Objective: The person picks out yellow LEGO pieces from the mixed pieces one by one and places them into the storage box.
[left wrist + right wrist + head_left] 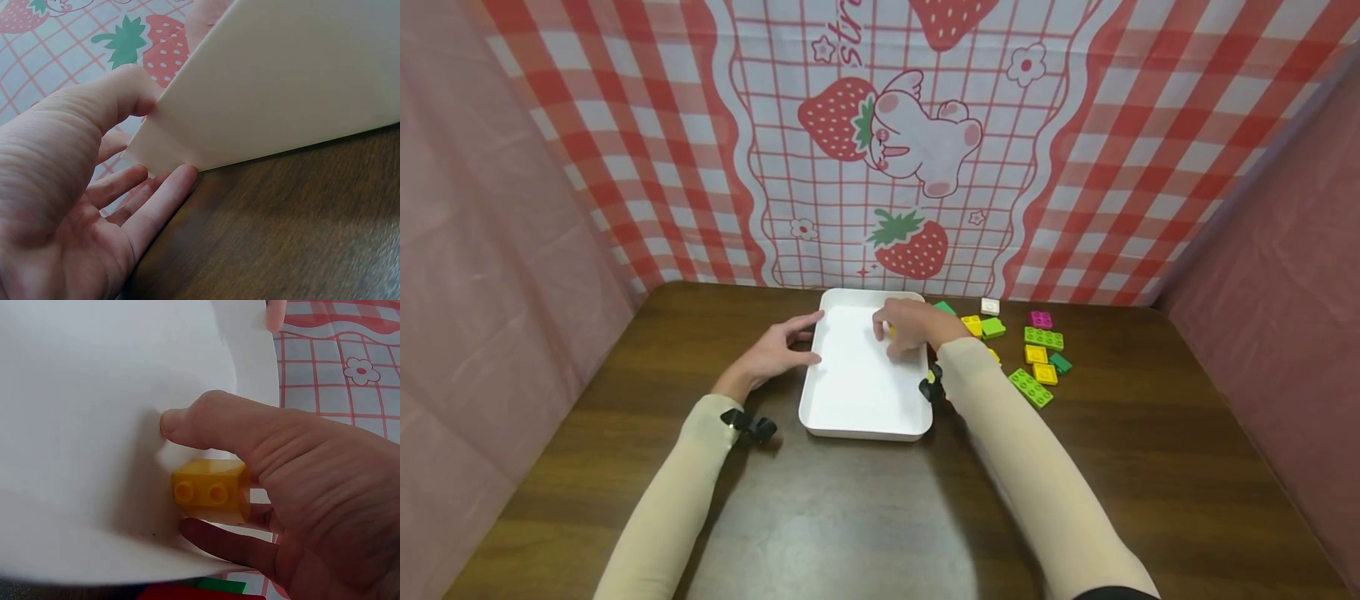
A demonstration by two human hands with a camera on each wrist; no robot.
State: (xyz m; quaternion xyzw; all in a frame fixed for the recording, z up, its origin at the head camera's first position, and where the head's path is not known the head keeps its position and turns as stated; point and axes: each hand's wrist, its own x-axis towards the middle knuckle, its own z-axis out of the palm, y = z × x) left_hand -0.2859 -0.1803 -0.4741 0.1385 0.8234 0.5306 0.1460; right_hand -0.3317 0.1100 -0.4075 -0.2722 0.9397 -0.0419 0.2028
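A white tray point(861, 392) lies on the brown table. At its left side, my left hand point(769, 354) touches the rim and outer wall with spread fingers and thumb; the left wrist view shows fingertips against the tray's wall point(269, 81). My right hand point(910, 323) reaches over the right rim into the tray. Between its parted thumb and fingers is a yellow two-stud toy brick point(209, 490), its studs facing the right wrist camera. A gap shows between thumb and brick in that view. The brick is mostly hidden by the hand in the head view.
Right of the tray are loose toy bricks: a long lime brick point(1031, 388), another lime brick point(1043, 337), yellow ones point(1045, 373), a magenta one point(1041, 319) and a white one point(990, 307). Some are partly behind the right arm. A strawberry-patterned cloth point(925, 242) hangs behind.
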